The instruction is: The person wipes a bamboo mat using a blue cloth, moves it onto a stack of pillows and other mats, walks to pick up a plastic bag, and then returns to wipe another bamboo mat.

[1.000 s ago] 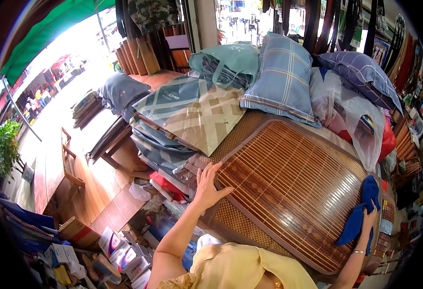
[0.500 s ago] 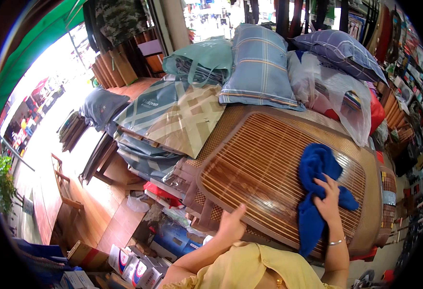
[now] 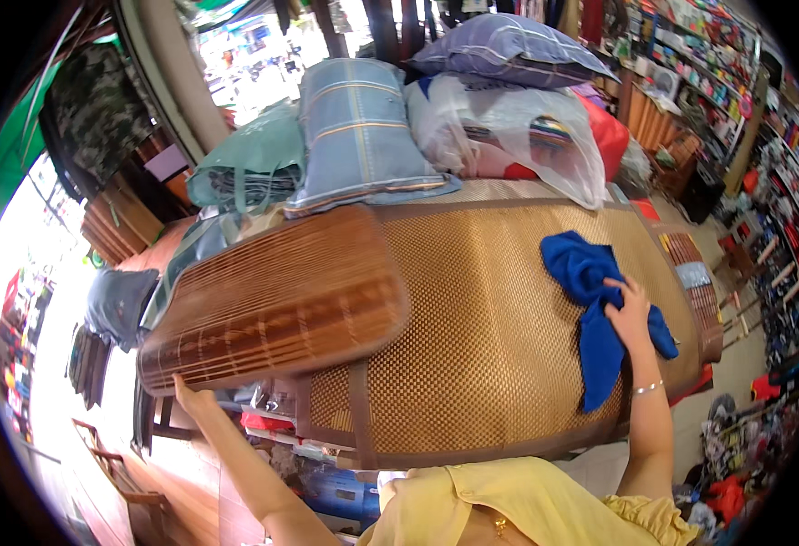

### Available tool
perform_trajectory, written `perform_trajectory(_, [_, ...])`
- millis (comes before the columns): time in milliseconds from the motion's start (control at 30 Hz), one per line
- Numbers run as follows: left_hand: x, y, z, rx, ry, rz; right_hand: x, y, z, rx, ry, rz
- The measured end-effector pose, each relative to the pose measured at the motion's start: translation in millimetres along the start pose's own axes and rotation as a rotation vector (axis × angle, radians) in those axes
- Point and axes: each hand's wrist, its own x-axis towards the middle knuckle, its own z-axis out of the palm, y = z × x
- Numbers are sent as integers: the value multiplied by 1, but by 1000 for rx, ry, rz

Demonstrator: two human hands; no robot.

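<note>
My left hand (image 3: 192, 395) is closed on the near left corner of a brown slatted bamboo mat (image 3: 281, 296). This mat has rounded corners and a dark cloth border. It is lifted and slightly blurred, tilted over the left end of a larger golden woven mat (image 3: 481, 355) and a bag. On the right, my right hand (image 3: 630, 311) is closed on a crumpled blue cloth (image 3: 602, 341), which lies on the woven mat. Part of the cloth sticks out past the fingers on both sides.
Along the back sit a blue plaid pillow (image 3: 354, 127), a green bag (image 3: 249, 159), a clear plastic bag (image 3: 472, 123) and a purple checked pillow (image 3: 513, 50). A wooden chair (image 3: 122, 473) stands at lower left. Crowded shelves (image 3: 700, 55) line the right.
My left hand has swung the bamboo mat up and left, uncovering the woven mat. My right hand keeps the blue cloth, now on the woven mat. The view has turned right.
</note>
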Motion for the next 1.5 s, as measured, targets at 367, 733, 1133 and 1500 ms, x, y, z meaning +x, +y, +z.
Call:
perform_trajectory(367, [109,19,-33,199,-182,-112,-64,-161,35,290,-99,-677])
perform_trajectory(733, [81,-19,-9,160,22,-66,-88,-217,19,371,-354,-849])
perform_trajectory(1133, [62,-8,46,1325,292,1025,-51,-128,23,177,-47,-485])
perform_trajectory(1500, [-214,-150,46,1728,-1606,1011,-113,-252,53,389,-480,-1179])
